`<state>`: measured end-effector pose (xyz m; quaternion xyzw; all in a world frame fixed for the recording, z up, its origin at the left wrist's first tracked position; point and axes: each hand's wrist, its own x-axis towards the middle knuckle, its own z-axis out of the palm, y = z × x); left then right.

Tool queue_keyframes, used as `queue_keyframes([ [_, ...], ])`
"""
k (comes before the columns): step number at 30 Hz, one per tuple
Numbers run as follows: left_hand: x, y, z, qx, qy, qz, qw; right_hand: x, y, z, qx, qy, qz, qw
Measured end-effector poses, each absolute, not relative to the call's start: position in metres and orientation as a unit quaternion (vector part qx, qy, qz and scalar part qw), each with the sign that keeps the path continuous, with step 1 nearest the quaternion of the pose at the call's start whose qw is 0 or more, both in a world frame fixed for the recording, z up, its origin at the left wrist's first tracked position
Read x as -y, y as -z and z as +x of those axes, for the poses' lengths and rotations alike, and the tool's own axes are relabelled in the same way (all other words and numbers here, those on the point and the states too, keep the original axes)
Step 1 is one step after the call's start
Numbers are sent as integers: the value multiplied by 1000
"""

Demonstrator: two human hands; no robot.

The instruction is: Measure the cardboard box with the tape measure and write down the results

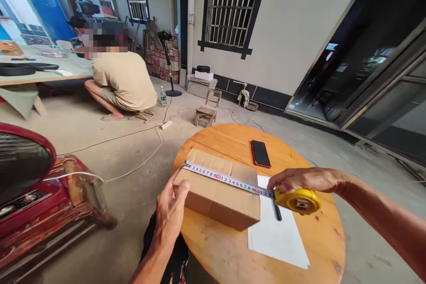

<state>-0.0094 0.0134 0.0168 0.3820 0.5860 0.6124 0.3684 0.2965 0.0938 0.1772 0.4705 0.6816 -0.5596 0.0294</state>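
Your left hand (pixel 170 213): fingers clamp box (pixel 216 199) left edge at bench (pixel 229 138) rim, pinning tape (pixel 229 180) end. Your right hand (pixel 309 180): fingers closed round case (pixel 298 201) right of box, over paper (pixel 279 239). Phone (pixel 260 153) behind box.

Soft, even daylight gives only faint shadows under the brown cardboard box (pixel 218 202) on the round wooden desk (pixel 229 250), the focus is sharp, and the wide lens tilts the dark glass doors (pixel 382 80) at the right edge.

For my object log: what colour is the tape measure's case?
Yellow; the case shows best in the head view, held by the right hand.
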Motion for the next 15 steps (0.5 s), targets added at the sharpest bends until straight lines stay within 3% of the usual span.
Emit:
queue_keyframes([
  [7,-12,-14,-13,-630,-587,377,341,-89,-179,298,-688,551,471,39],
  [11,-13,-17,-10,-633,-590,374,333,-86,-177,305,-698,531,481,8],
  [15,-11,-13,-13,-605,-607,398,329,-67,-164,318,-660,588,464,-56],
])
